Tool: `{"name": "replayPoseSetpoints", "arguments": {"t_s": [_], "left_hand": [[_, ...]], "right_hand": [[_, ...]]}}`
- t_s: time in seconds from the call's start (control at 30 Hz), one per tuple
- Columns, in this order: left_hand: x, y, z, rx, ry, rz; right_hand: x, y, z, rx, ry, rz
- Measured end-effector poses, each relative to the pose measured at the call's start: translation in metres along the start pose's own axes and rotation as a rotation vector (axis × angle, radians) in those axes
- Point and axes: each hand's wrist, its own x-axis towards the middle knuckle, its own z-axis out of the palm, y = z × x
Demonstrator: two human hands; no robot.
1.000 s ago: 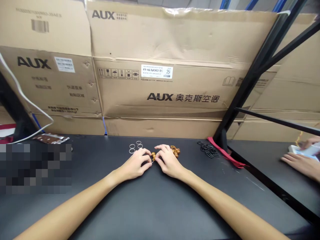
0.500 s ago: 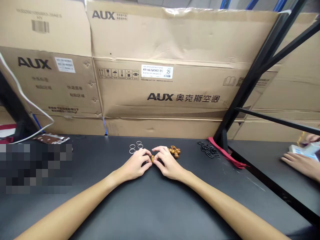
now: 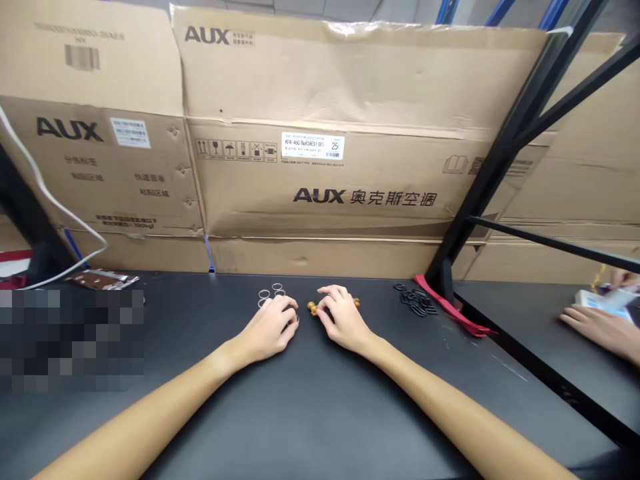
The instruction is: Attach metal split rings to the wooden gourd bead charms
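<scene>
My left hand (image 3: 270, 327) is closed, thumb and fingers pinched around what looks like a thin metal ring (image 3: 298, 319), only partly visible. Beyond its knuckles several silver metal rings (image 3: 264, 294) lie on the dark table, some of them half covered by the hand. Across a small gap, my right hand (image 3: 343, 321) has its thumb and index finger closed on a small brown gourd-shaped pendant (image 3: 312, 307). More brown gourd pendants (image 3: 357, 302) lie behind the right hand, mostly hidden by it.
Black clips or links (image 3: 416, 300) form a pile to the right, beside a red strap (image 3: 450, 310) and a black metal frame (image 3: 445, 267). Cardboard boxes (image 3: 320, 257) wall the back. At far right another person's hand (image 3: 597, 327) rests near a white box. A brown packet (image 3: 107, 279) lies left.
My hands, which met at the gourd pendant, have moved apart. The right hand has shifted right and slightly away with the pendant; the left has drawn back a little to the left.
</scene>
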Motion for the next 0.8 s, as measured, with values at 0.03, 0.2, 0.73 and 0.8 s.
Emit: {"name": "replayPoseSetpoints", "arguments": {"t_s": [0.03,0.2,0.73,0.8], "left_hand": [[0.000,-0.002,0.000,0.061,0.011,-0.013],[0.000,-0.018,0.000,0.179,0.027,-0.131],[0.009,-0.068,0.003,0.103,-0.311,-0.232],[0.009,-0.070,0.003,0.094,-0.296,-0.232]], "right_hand": [[0.000,0.001,-0.001,-0.025,-0.006,0.014],[0.001,0.005,-0.004,-0.069,0.005,0.161],[0.001,0.010,0.014,-0.140,-0.252,0.286],[0.003,0.013,0.015,-0.129,-0.236,0.236]]}}
